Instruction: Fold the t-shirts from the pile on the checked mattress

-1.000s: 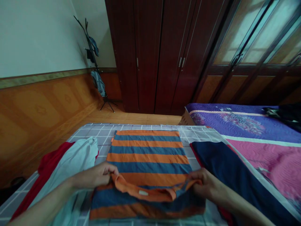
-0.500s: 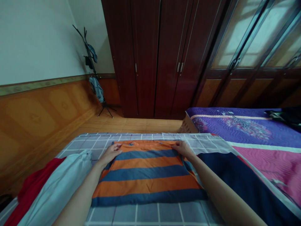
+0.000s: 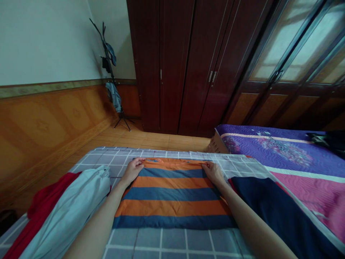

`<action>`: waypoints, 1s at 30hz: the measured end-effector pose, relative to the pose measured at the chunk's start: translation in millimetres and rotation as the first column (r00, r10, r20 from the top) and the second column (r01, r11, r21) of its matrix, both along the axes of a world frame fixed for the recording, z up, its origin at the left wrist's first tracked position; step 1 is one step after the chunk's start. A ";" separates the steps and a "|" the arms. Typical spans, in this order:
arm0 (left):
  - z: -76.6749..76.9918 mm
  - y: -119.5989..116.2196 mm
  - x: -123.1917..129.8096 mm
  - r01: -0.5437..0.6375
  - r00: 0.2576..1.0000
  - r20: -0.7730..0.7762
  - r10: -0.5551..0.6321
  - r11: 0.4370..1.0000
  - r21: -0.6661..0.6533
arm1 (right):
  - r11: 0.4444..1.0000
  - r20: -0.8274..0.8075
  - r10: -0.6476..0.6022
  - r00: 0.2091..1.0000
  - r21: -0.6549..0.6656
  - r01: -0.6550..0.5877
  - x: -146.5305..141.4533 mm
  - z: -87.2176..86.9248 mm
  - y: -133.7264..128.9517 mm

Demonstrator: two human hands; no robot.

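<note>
Left hand: a bare left hand on the far left corner of the shirt, fingers drawn narrow and touching the cloth; I can't tell from here whether they are pinching it.

Right hand: a bare right hand on the far right corner, also narrow and touching the cloth, and just as hard to read for a pinch.

Shirt: a folded orange-and-blue striped cotton shirt lies flat as a neat rectangle, between the two forearms, on the near end of the bed.

Bed: a grey checked bed sheet lies under the shirt.

Left of the shirt: a bundled pale grey-blue garment lies just beside it, over a red cloth.

Right of the shirt: a dark navy garment lies close by, with a bit of red showing at its edge.

Further right: a purple-and-pink quilted bedcover carries a dark bundle of clothing.

Room: a dark wooden wardrobe stands ahead, and a black standing coat rack hung with clothes stands in the corner on the wooden floor.
</note>
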State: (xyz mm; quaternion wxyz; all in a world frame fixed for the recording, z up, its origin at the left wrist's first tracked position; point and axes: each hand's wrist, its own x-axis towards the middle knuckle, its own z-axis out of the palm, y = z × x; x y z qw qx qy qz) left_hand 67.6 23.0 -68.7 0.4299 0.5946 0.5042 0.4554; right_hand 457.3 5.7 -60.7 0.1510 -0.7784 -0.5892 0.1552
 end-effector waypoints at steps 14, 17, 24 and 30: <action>73.4 -63.8 3.3 0.117 0.812 -0.582 0.045 0.964 0.237 | 0.975 0.184 0.127 0.975 0.158 -0.157 -17.0 24.3 -53.5; 77.8 -121.9 -8.4 0.452 0.538 -0.830 -0.146 0.881 0.138 | 0.906 0.243 0.319 0.916 0.207 -0.370 -2.7 17.9 -111.8; 6.0 -183.7 -34.9 0.447 0.181 -0.983 -0.040 0.893 0.046 | 0.655 0.655 0.427 0.624 0.252 -0.713 20.3 -24.0 -188.5; 50.0 -163.3 -16.4 0.433 0.267 -0.963 -0.038 0.898 0.084 | 0.650 0.668 0.436 0.603 0.230 -0.725 16.9 16.9 -160.8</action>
